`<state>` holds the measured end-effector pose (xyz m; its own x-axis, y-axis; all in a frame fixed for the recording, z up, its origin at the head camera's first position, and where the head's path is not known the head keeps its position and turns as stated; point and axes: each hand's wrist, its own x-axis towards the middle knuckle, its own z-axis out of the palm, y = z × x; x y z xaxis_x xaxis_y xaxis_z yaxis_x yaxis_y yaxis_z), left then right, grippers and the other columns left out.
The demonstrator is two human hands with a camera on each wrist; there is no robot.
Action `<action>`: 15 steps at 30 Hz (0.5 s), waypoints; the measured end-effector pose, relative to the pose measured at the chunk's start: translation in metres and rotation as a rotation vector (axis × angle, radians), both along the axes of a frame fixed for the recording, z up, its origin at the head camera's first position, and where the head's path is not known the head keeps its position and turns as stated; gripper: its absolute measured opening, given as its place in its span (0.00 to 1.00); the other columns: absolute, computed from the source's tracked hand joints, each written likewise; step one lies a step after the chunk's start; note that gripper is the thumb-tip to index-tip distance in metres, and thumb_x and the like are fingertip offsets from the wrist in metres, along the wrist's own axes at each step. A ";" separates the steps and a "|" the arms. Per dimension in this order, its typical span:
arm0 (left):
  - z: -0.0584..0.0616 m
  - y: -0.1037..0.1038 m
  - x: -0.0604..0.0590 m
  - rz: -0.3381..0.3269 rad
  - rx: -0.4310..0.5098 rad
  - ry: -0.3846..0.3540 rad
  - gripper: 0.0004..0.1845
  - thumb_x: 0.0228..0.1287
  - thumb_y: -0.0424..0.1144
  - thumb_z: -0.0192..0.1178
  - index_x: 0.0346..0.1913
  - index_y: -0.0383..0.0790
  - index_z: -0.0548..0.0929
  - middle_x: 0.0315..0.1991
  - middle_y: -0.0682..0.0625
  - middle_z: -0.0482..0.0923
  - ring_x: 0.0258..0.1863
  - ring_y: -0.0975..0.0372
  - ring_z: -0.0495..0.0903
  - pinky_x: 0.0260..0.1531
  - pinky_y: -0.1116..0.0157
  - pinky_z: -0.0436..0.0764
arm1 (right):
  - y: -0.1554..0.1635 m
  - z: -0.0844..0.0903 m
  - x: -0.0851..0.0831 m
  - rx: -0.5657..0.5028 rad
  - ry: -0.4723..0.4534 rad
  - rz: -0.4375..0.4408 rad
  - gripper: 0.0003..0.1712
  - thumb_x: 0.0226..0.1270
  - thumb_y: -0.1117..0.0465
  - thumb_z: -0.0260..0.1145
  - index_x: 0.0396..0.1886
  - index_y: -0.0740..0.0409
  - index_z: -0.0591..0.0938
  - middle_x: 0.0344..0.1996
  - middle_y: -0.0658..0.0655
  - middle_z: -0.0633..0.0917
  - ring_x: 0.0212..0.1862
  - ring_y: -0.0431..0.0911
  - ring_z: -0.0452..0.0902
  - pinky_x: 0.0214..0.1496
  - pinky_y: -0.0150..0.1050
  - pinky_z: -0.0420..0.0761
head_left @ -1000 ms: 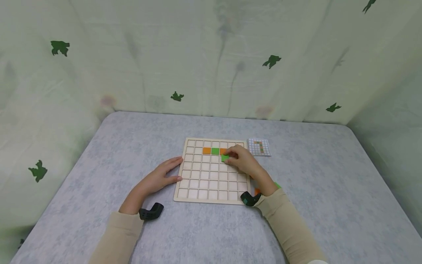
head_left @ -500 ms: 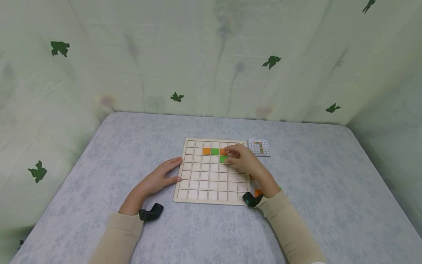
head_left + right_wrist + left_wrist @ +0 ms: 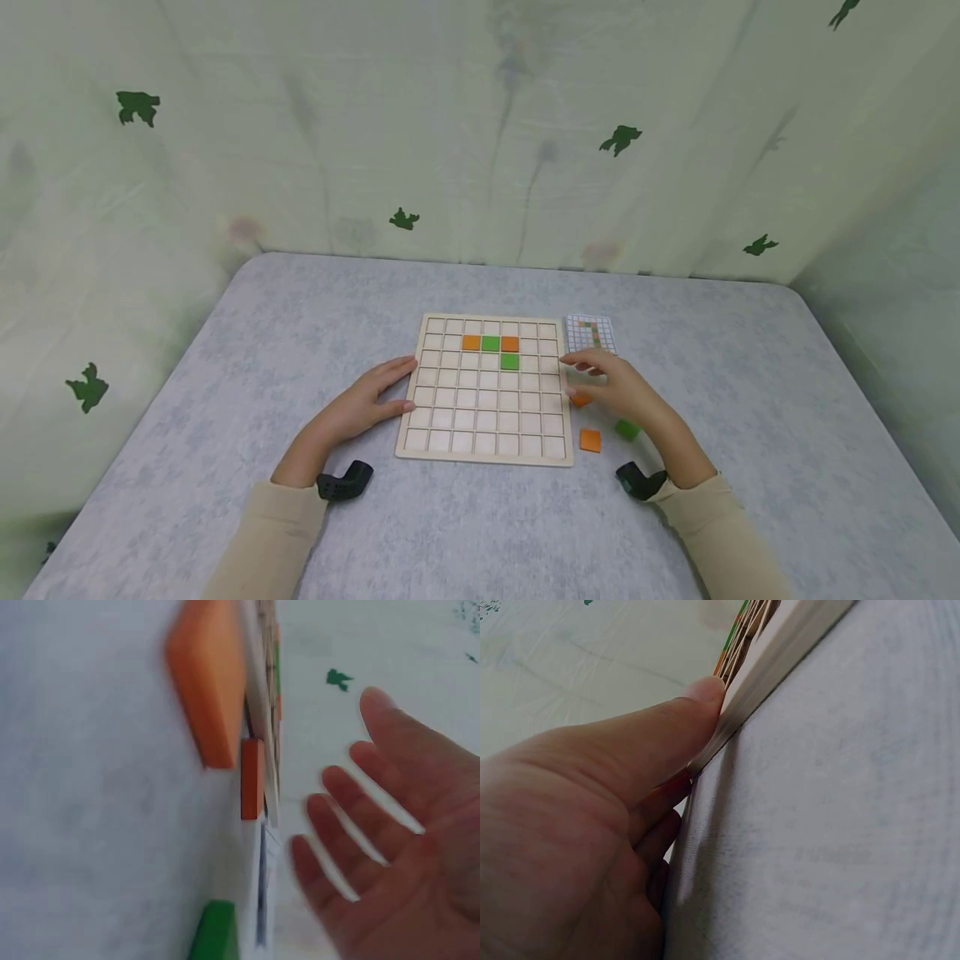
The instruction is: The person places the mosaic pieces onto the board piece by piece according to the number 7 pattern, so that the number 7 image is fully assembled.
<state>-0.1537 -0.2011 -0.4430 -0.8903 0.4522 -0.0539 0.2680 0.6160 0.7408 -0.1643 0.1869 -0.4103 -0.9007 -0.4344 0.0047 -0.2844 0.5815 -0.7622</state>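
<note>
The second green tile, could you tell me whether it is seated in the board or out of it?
In. The green tile lies flat in a cell of the board, under the orange tile; the right hand is off it.

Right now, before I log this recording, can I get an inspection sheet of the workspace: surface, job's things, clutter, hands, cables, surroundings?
Surface: grey mottled table.
Job's things: wooden grid board holding four tiles: orange, green, orange in one row, green below the last. Loose tiles right of the board: orange, green, another orange partly under the hand.
Clutter: pattern card beside the board's far right corner.
Hands: left hand rests against the board's left edge; right hand open above the loose tiles, holding nothing.
Cables: nothing seen.
Surroundings: pale green cloth with dark leaf shapes.
</note>
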 end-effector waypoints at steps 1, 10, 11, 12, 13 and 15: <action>0.000 0.000 0.000 0.000 -0.001 0.000 0.38 0.58 0.49 0.60 0.68 0.41 0.57 0.68 0.45 0.51 0.66 0.50 0.46 0.60 0.47 0.51 | 0.004 -0.004 0.002 0.008 -0.010 0.003 0.26 0.54 0.60 0.68 0.55 0.58 0.75 0.51 0.56 0.75 0.51 0.51 0.70 0.53 0.47 0.69; 0.000 -0.001 -0.001 -0.009 0.000 0.005 0.38 0.58 0.48 0.60 0.68 0.41 0.57 0.68 0.45 0.51 0.66 0.50 0.46 0.60 0.47 0.51 | 0.018 -0.017 0.006 0.070 -0.047 0.091 0.21 0.54 0.65 0.68 0.50 0.58 0.77 0.49 0.55 0.75 0.56 0.52 0.66 0.59 0.50 0.62; 0.000 -0.001 -0.001 -0.011 0.003 0.005 0.38 0.58 0.48 0.60 0.68 0.41 0.57 0.68 0.45 0.51 0.66 0.50 0.46 0.60 0.48 0.51 | 0.018 -0.017 0.006 0.090 -0.040 0.093 0.20 0.54 0.65 0.68 0.49 0.58 0.78 0.48 0.55 0.75 0.55 0.51 0.66 0.58 0.50 0.63; -0.001 -0.001 -0.001 -0.012 0.005 0.006 0.38 0.58 0.48 0.60 0.68 0.40 0.57 0.68 0.45 0.51 0.66 0.50 0.46 0.60 0.48 0.51 | 0.018 -0.017 0.007 0.111 -0.033 0.093 0.19 0.54 0.65 0.68 0.48 0.57 0.78 0.47 0.54 0.76 0.54 0.51 0.67 0.57 0.49 0.64; -0.001 -0.001 -0.001 -0.013 0.007 0.006 0.38 0.58 0.48 0.60 0.68 0.40 0.57 0.68 0.45 0.51 0.66 0.50 0.46 0.60 0.48 0.51 | 0.017 -0.016 0.007 0.128 -0.030 0.088 0.18 0.54 0.66 0.68 0.47 0.57 0.78 0.46 0.53 0.76 0.52 0.50 0.68 0.56 0.49 0.65; 0.000 -0.001 -0.001 -0.013 0.008 0.006 0.38 0.58 0.48 0.60 0.68 0.40 0.57 0.68 0.45 0.51 0.66 0.50 0.46 0.60 0.47 0.51 | 0.016 -0.015 0.007 0.161 -0.025 0.079 0.16 0.54 0.65 0.68 0.45 0.57 0.79 0.43 0.52 0.76 0.49 0.49 0.69 0.54 0.47 0.67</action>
